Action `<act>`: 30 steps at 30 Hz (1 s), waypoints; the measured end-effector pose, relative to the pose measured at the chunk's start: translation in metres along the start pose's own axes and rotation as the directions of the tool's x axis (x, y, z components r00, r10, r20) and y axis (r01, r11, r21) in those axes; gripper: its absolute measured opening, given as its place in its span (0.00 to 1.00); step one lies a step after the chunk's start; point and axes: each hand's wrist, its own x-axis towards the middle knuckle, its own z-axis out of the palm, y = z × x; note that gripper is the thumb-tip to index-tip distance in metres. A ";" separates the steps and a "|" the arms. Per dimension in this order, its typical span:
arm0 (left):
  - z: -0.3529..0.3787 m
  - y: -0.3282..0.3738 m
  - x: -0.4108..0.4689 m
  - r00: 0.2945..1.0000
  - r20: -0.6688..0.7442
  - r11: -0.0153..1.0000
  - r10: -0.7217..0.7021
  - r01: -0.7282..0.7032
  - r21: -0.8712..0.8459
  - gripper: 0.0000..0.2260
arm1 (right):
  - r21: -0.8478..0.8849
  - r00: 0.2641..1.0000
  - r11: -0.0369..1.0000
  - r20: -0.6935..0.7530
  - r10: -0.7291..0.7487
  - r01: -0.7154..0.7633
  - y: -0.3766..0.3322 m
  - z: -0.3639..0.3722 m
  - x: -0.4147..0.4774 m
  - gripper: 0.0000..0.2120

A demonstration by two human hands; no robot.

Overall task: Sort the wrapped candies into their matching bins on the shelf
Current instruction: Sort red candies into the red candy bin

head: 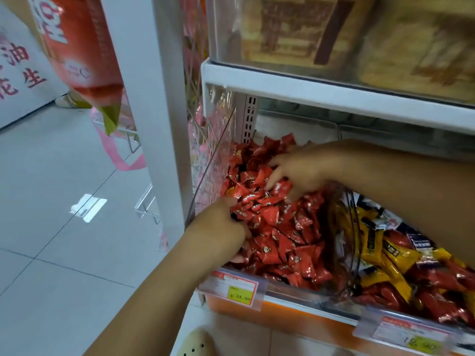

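Looking down past a pale perforated shoe [198,343] at the bottom edge, then along the left forearm to the left hand [218,227] at the near left corner of the clear bin [213,160]. Digs curled fingers into the red candies [280,227], thumb on top, closed round a small clump of them. Shows on the bin's front, just below that hand, a price tag [240,286] with a yellow patch. Reaches across from the right with the right hand [300,170], farther back over the same pile, fingers spread wide and fairly straight, tips resting on the wrappers, gripping nothing. Keeps the red wrappers heaped nearly to the bin's rim. Holds, just beside it past a clear divider [352,227], a second bin of mixed candies [385,255], yellow wrappers and red ones together, partly under the right forearm, with a second price tag [411,337] blurred on its front. Carries, on the white shelf [334,91] above, a clear case of tan packets [308,34], too blurred to read. Leaves off to the left a white upright [154,98], a red bag [77,47] hanging beyond it, a pink ribbon [115,152] trailing below, and a pale tiled floor [51,214].
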 end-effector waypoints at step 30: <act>0.001 -0.001 0.004 0.999 -0.011 0.998 -0.052 0.052 -0.040 0.24 | 0.747 0.981 0.663 -0.162 0.104 0.053 -0.005 0.005 0.029 0.24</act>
